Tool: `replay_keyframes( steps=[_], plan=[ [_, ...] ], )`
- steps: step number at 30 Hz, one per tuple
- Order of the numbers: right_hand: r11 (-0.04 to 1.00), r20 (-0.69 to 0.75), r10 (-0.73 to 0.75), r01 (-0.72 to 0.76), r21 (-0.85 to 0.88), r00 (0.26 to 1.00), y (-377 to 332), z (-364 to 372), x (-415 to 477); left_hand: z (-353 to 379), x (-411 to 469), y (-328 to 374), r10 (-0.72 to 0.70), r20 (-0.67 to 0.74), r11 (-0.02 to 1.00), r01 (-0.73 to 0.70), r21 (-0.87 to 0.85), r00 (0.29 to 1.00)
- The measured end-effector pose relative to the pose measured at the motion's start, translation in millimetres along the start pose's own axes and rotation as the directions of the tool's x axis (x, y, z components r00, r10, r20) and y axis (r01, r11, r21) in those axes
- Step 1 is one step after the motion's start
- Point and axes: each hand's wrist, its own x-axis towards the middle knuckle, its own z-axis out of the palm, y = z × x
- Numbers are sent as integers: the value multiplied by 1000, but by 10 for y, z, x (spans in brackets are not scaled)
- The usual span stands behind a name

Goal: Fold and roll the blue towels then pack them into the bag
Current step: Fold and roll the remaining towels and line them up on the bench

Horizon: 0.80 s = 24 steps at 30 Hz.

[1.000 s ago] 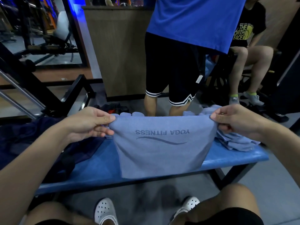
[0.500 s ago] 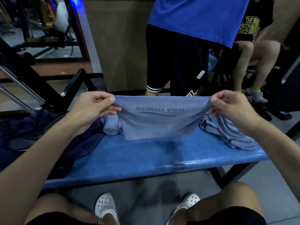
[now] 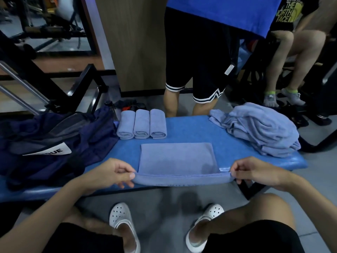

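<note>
A light blue towel (image 3: 176, 157) lies folded flat on the blue bench (image 3: 237, 157), its near edge hanging over the bench front. My left hand (image 3: 111, 172) pinches the near left corner and my right hand (image 3: 253, 170) pinches the near right corner. Three rolled blue towels (image 3: 141, 126) stand side by side at the back of the bench. A heap of loose blue towels (image 3: 259, 128) fills the bench's right end. The dark navy bag (image 3: 54, 143) with a white label slumps on the left end.
A person in black shorts (image 3: 197, 70) stands just behind the bench. Another person sits at the far right (image 3: 295, 52). Black gym frames (image 3: 54, 79) rise at the left. My knees and white clogs (image 3: 122, 221) are below the bench front.
The towel was held up in the air with its printed side facing me. Both hands have lowered it toward me, and it now lies flat on the bench.
</note>
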Motion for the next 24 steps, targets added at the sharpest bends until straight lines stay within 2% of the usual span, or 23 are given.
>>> replay_keyframes(
  steps=[3, 6, 11, 17, 24],
  plan=[
    [996, -47, -25, 29, 83, 999, 27, 14, 57, -8, 37, -5, 3, -4, 999, -2, 40, 1000],
    [988, -226, -35, 68, 139, 973, 33, 68, 221, -20, 189, 4, 40, -140, 999, -37, 26, 989],
    [976, -468, 9, 94, 195, 884, 141, 165, 694, 7, 597, 7, 46, -335, 996, -68, -54, 941],
    [984, -576, 35, 71, 161, 816, 198, 229, 1271, 3, 1199, -95, -43, -428, 980, -46, -194, 903],
    [999, -648, -17, -6, -34, 761, 448, 290, 1686, 11, 1612, -273, -47, -484, 999, 49, -9, 874]
  ],
)
